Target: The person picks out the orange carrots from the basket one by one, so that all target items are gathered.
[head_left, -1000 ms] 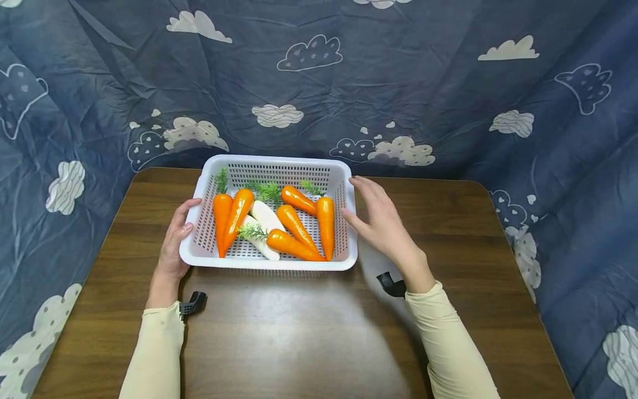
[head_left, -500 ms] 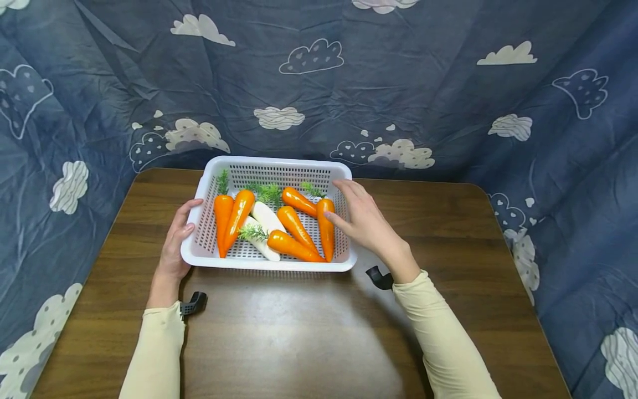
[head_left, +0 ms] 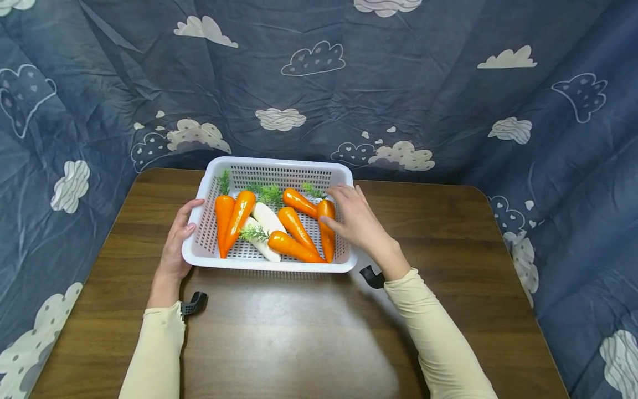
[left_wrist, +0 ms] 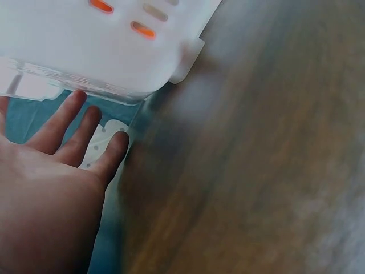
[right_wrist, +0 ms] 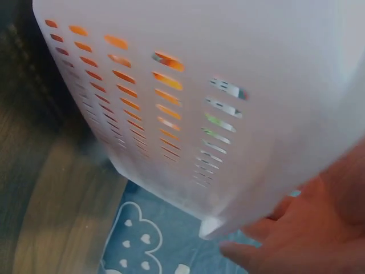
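Note:
A white slotted plastic basket (head_left: 269,266) stands on the wooden table, holding several orange toy carrots and white radish-like pieces. My left hand (head_left: 173,244) rests at its left side, with thumb and index finger at the rim; in the left wrist view other fingers (left_wrist: 71,117) extend fairly straight beside the white wall. Reaching over the right rim, my right hand (head_left: 359,219) has its fingers spread above the rightmost carrot (head_left: 327,244). The thumb overlaps that carrot in the head view; whether it touches is unclear. In the right wrist view the basket's wall hides the fingertips.
Inside the basket, two carrots (head_left: 239,221) lean together at the left, near white pieces (head_left: 266,217) and green leafy tops (head_left: 269,194). A dark blue cloud-patterned cloth (head_left: 309,122) hangs behind the brown table (head_left: 279,343).
My right hand has moved left from outside the right rim to over the rightmost carrot. The left hand and the basket look almost unchanged.

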A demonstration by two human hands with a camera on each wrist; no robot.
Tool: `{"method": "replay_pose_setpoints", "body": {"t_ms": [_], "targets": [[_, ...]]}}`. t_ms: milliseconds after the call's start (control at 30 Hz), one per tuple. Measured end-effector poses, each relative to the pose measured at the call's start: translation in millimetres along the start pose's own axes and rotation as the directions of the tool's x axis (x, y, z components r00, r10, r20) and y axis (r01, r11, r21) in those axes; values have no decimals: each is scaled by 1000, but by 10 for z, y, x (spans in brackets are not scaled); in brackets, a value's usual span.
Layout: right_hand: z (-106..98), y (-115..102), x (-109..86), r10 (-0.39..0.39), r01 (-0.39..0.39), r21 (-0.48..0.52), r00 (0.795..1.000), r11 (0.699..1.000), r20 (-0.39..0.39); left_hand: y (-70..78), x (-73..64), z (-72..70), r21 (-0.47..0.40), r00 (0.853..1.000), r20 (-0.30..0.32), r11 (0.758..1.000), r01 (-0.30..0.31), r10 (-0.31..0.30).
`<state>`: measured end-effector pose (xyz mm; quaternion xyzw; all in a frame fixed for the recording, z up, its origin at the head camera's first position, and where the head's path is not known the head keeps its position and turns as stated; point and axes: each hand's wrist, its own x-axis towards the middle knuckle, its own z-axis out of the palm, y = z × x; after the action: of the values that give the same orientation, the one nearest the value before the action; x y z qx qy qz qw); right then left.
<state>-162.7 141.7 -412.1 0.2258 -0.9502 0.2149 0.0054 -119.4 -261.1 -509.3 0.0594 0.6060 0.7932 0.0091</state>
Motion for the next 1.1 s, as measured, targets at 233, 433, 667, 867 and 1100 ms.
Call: {"method": "replay_pose_setpoints", "body": {"t_ms": [233, 433, 667, 867, 1100], "targets": [[101, -8, 50, -40, 40, -19, 999, 999, 4, 1, -3, 15, -11, 1000, 11, 1000, -8, 8], [190, -32, 110, -60, 61, -83, 998, 995, 12, -3, 5, 17, -13, 1000, 16, 1000, -19, 19], [240, -91, 152, -32, 44, -189, 997, 981, 64, -13, 21, 5, -12, 1000, 16, 1000, -17, 18], [267, -113, 168, -23, 38, -215, 997, 976, 70, -4, 15, 4, -11, 1000, 8, 1000, -14, 15], [278, -126, 184, -21, 30, -184, 999, 982, 49, -2, 10, -6, -14, 1000, 8, 1000, -13, 13]]}}
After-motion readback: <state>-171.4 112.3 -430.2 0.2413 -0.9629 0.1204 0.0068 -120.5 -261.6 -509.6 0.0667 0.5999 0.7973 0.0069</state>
